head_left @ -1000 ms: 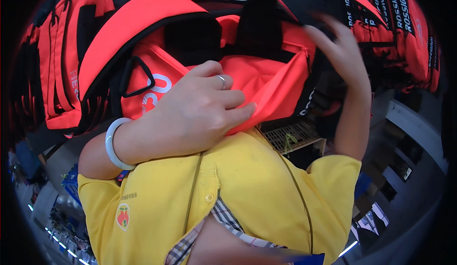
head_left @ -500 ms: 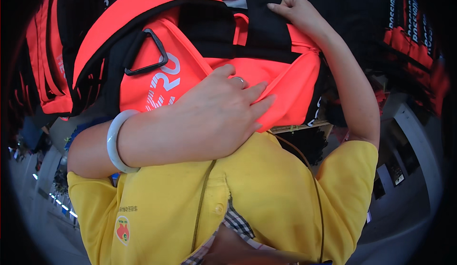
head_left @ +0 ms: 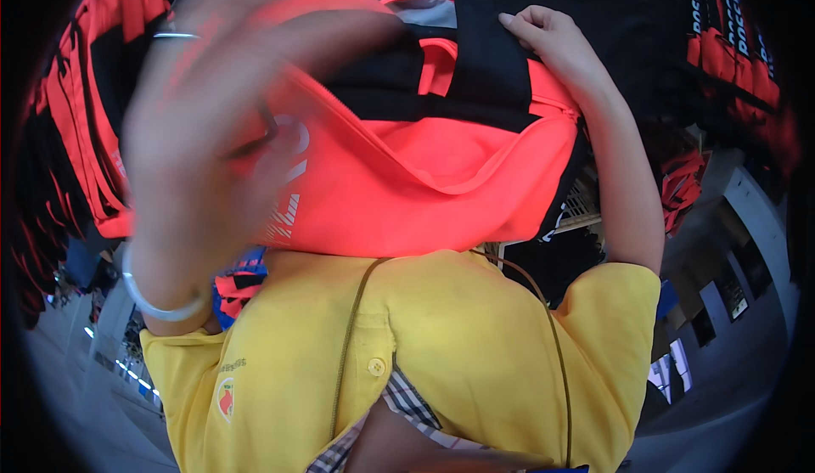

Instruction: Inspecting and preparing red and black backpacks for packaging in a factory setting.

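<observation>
Left hand (head_left: 199, 137) blurred, over the left end of the red-and-black bag (head_left: 407, 227); finger spread and any grip cannot be told. Right hand (head_left: 552, 40) half curled at the bag's upper right, thumb at a black strap (head_left: 484, 57); pinch unclear. Bag lies before the yellow shirt (head_left: 450, 329), zipper (head_left: 361, 130) undone. Red-and-black pieces (head_left: 98, 116) further left.

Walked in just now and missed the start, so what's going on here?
Someone in a yellow shirt is handling a red-and-black bag, whose zippered opening gapes. The left hand, blurred, is over its left side; the right hand, curled, is at its upper right. Similar items show at left.
</observation>
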### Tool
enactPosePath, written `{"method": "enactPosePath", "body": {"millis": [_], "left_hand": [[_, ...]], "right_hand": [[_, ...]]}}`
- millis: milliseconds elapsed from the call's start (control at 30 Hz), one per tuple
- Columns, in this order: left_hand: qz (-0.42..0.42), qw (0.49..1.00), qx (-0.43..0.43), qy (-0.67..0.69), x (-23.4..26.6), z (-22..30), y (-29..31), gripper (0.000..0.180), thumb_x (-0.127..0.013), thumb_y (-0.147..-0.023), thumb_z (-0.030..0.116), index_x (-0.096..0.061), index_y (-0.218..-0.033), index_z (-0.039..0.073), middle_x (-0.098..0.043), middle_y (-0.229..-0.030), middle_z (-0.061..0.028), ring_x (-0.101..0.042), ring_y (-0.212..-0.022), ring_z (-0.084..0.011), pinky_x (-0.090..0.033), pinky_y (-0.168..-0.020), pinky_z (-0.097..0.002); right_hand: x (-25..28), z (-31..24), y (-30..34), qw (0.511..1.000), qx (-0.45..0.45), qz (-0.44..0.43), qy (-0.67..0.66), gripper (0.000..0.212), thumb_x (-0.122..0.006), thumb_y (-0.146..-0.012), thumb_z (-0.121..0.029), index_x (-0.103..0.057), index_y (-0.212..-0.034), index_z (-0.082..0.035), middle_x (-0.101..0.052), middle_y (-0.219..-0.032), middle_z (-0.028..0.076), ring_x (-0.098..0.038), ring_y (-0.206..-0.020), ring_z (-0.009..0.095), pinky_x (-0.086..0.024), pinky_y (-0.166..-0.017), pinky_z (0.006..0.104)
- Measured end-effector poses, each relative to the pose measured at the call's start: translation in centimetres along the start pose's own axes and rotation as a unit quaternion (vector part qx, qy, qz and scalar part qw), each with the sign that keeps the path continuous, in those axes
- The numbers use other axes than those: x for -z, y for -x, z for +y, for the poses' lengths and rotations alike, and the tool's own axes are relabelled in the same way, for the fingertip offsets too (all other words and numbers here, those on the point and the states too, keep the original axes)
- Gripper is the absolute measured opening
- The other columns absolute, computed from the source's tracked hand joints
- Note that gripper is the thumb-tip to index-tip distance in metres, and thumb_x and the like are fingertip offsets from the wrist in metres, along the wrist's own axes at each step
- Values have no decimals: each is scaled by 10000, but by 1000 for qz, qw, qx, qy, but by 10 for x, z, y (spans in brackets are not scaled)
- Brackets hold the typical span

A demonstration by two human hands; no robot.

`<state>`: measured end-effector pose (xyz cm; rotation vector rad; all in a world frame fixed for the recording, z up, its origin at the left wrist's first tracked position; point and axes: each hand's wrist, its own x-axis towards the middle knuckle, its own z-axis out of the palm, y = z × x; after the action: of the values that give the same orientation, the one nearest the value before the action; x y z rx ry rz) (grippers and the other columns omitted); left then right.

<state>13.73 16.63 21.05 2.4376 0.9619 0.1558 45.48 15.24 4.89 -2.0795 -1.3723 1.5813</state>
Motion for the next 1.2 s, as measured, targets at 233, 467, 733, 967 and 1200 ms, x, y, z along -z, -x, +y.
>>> {"method": "enactPosePath", "body": {"millis": [233,467,733,967,1200], "left_hand": [[-46,857,200,473,-12,-133,56,752,-466,-709,137,-398,-1444,-9,-402,-1500,-128,-359,-1392,-218,-261,-1151,-310],[-11,853,142,502,-13,-127,76,840,-612,-719,262,-351,-1468,-13,-354,-1522,-154,-337,-1408,-228,-266,-1150,-316],[49,911,253,321,-15,-98,92,468,-596,-891,130,-544,-1338,1,-606,-1285,-109,-582,-1144,-182,-408,-1011,-266],[136,960,226,98,-25,-81,86,221,-551,-967,130,-618,-1109,-26,-617,-712,-152,-582,-598,-171,-459,-608,-280],[185,971,149,7,14,-76,76,282,-693,-804,-33,-642,-1078,8,-673,-951,-123,-667,-897,-230,-514,-810,-286]], "right_hand": [[-15,-22,7,998,17,30,-43,260,-626,-937,-302,-610,-918,-43,-482,-726,-59,-412,-666,29,-345,-624,193],[-11,-29,10,998,31,39,-29,252,-617,-939,-284,-623,-978,-35,-494,-734,-51,-422,-667,36,-364,-642,189],[-11,-22,4,984,91,74,138,321,-656,-895,-254,-606,-1099,-11,-674,-915,92,-664,-834,197,-514,-798,325],[-5,-64,-30,725,564,289,268,210,-580,-932,-127,-603,-1112,-20,-668,-928,127,-664,-812,249,-523,-764,306],[16,-121,-42,676,465,24,571,290,-637,-682,-89,-673,-969,-115,-507,-1362,130,-294,-1409,325,-340,-1031,510]]}}
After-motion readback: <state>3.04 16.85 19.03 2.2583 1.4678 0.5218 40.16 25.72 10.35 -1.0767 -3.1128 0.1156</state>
